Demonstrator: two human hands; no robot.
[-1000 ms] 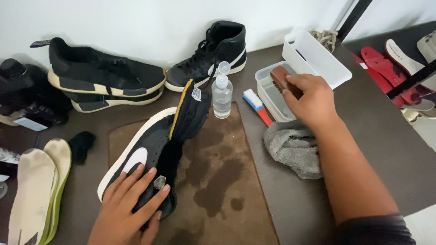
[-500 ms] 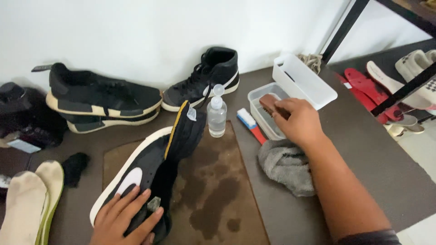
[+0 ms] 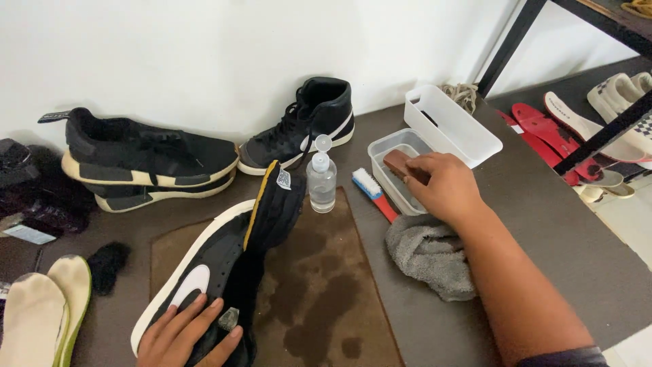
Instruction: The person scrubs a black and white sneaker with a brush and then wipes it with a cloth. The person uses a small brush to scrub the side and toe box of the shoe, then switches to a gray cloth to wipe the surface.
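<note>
My left hand (image 3: 187, 334) presses flat on a black high-top shoe (image 3: 227, 255) with a white sole, lying on its side on a brown mat (image 3: 326, 292) with wet stains. My right hand (image 3: 441, 187) grips a brown wooden brush (image 3: 401, 164) over a clear plastic tub (image 3: 390, 153). A grey cloth (image 3: 431, 255) lies under my right forearm. A clear bottle (image 3: 321, 178) with a flip cap stands upright at the mat's far edge.
A blue-and-red brush (image 3: 375, 194) lies beside the tub, a white bin (image 3: 451, 126) behind it. A second black high-top (image 3: 302, 129) and a stacked pair of black sneakers (image 3: 146, 156) stand by the wall. Insoles (image 3: 41, 316) lie left; red and white insoles (image 3: 570, 129) sit on the right-hand rack.
The view has tilted up a little, so everything sits lower in frame. My right hand with the brush has dipped lower into the tub. My left hand stays on the shoe.
</note>
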